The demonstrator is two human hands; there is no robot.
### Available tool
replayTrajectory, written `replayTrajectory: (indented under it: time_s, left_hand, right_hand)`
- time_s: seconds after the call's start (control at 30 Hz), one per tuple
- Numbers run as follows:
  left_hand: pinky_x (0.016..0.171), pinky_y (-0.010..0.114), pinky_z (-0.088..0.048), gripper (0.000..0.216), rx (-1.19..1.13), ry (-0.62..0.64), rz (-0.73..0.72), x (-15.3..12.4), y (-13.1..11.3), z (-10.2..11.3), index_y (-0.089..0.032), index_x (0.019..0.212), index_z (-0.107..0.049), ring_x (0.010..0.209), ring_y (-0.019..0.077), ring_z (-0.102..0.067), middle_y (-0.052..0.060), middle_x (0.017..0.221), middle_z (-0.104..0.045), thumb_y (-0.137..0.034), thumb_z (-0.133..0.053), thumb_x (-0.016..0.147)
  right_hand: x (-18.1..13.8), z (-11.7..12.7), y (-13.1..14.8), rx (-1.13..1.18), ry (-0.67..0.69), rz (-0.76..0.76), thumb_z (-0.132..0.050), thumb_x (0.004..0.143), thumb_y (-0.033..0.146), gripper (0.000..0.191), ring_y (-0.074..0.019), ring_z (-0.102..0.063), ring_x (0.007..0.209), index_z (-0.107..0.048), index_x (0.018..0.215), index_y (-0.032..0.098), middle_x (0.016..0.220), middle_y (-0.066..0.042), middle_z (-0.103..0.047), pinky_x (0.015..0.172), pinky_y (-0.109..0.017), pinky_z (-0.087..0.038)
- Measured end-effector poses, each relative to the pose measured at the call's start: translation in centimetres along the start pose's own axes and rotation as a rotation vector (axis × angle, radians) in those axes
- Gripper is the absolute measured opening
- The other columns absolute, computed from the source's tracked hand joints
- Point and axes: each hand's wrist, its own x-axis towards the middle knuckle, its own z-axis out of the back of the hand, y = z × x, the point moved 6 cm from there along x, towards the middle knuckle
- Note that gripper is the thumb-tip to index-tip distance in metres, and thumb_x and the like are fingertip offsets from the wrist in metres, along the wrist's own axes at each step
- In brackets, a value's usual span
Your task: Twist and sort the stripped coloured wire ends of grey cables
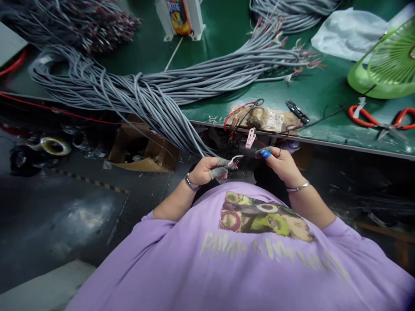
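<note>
My left hand (209, 169), with grey coverings on its fingers, is closed on the end of a grey cable (207, 152). Thin stripped wires (234, 162) stick out past those fingertips. A little to the right, my right hand (281, 163) is closed in a pinch, with blue tape around one digit. Whatever lies between its fingertips is too small and dark to make out. The held cable runs down over the table edge from a long looped bundle of grey cables (123, 93). A pink clip (250, 138) hangs at the edge just above the hands.
The green table (207, 116) carries a taped wooden block (270, 119), black-handled cutters (297, 111), red-handled scissors (366, 119), a green fan (369, 80) and a white plastic bag (346, 34). More cable bundles (106, 26) lie at the back. A cardboard box (145, 157) stands below the edge.
</note>
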Motion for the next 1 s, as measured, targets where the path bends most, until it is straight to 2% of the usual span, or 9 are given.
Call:
replayTrajectory:
  time_s: [0.13,0.23,0.33,0.4,0.5,0.57,0.7,0.9,1.0]
  left_hand:
    - [0.062,0.025,-0.055,0.034,0.241,-0.069,-0.167,1.0,-0.7,-0.9,-0.014,0.096,-0.078,0.063,0.014,-0.068,0.008,0.077,-0.076,-0.046,-0.073,0.085]
    - [0.064,0.023,-0.054,0.028,0.47,-0.087,-0.329,1.9,-1.6,-1.7,-0.017,0.092,-0.079,0.065,0.0135,-0.068,0.006,0.073,-0.075,-0.044,-0.073,0.085]
    - [0.064,0.023,-0.053,0.025,0.521,-0.138,-0.389,2.8,-2.0,-1.6,-0.018,0.095,-0.079,0.063,0.0128,-0.067,0.006,0.072,-0.074,-0.04,-0.07,0.087]
    - [0.067,0.024,-0.056,0.027,0.466,-0.182,-0.368,3.3,-1.9,-1.3,-0.017,0.096,-0.079,0.067,0.0141,-0.069,0.007,0.078,-0.076,-0.041,-0.069,0.088]
    - [0.071,0.026,-0.058,0.034,0.371,-0.23,-0.295,4.0,-1.5,-0.7,-0.014,0.096,-0.078,0.07,0.0153,-0.07,0.008,0.082,-0.077,-0.045,-0.07,0.087]
    - [0.07,0.026,-0.058,0.036,0.342,-0.245,-0.259,4.4,-1.3,-0.5,-0.013,0.096,-0.078,0.07,0.0148,-0.069,0.007,0.083,-0.077,-0.047,-0.07,0.087]
    - [0.071,0.025,-0.058,0.038,0.3,-0.243,-0.215,5.1,-0.5,-0.3,-0.013,0.096,-0.077,0.071,0.0142,-0.068,0.007,0.085,-0.077,-0.049,-0.071,0.085]
    - [0.075,0.026,-0.057,0.033,0.324,-0.209,-0.224,5.8,0.2,-0.7,-0.015,0.097,-0.077,0.077,0.0159,-0.07,0.006,0.088,-0.077,-0.045,-0.07,0.087]
    - [0.074,0.026,-0.055,0.03,0.372,-0.176,-0.238,6.0,0.4,-1.0,-0.016,0.096,-0.077,0.075,0.0157,-0.07,0.006,0.086,-0.077,-0.044,-0.07,0.087]
  right_hand:
    - [-0.5,-3.0,-0.9,0.356,0.161,-0.241,-0.067,0.078,0.072,0.057,-0.0034,-0.023,0.04,-0.07,0.076,0.015,0.065,-0.005,-0.068,0.037,-0.022,-0.013]
    - [-0.3,-4.6,-1.2,0.509,0.222,-0.385,-0.064,0.075,0.078,0.063,-0.0029,-0.02,0.037,-0.065,0.072,0.015,0.055,-0.002,-0.06,0.036,-0.021,-0.01]
    - [0.8,-5.3,-0.7,0.615,0.254,-0.467,-0.066,0.075,0.077,0.06,-0.002,-0.019,0.037,-0.059,0.074,0.018,0.059,0.0,-0.062,0.036,-0.018,-0.006]
    - [1.8,-5.6,0.2,0.665,0.282,-0.457,-0.071,0.073,0.072,0.056,-0.0014,-0.018,0.039,-0.056,0.074,0.018,0.062,0.001,-0.062,0.037,-0.017,-0.005]
    - [2.9,-5.8,1.3,0.672,0.282,-0.385,-0.083,0.067,0.062,0.052,-0.0013,-0.016,0.04,-0.054,0.072,0.018,0.052,0.007,-0.046,0.038,-0.016,-0.005]
    - [3.4,-5.5,1.5,0.643,0.177,-0.289,-0.089,0.063,0.055,0.051,-0.0013,-0.018,0.04,-0.053,0.069,0.019,0.049,0.01,-0.036,0.037,-0.016,-0.009]
    - [3.7,-4.7,1.2,0.585,-0.087,-0.125,-0.087,0.065,0.059,0.051,-0.002,-0.03,0.042,-0.054,0.068,0.019,0.051,0.008,-0.043,0.037,-0.016,-0.015]
    - [4.3,-6.2,0.8,0.68,0.058,-0.299,-0.071,0.072,0.076,0.06,-0.0025,-0.028,0.039,-0.054,0.069,0.018,0.052,0.005,-0.047,0.034,-0.017,-0.012]
    - [4.4,-6.2,1.2,0.727,0.016,-0.335,-0.074,0.069,0.074,0.06,-0.0028,-0.028,0.039,-0.056,0.067,0.017,0.053,0.004,-0.05,0.033,-0.018,-0.015]
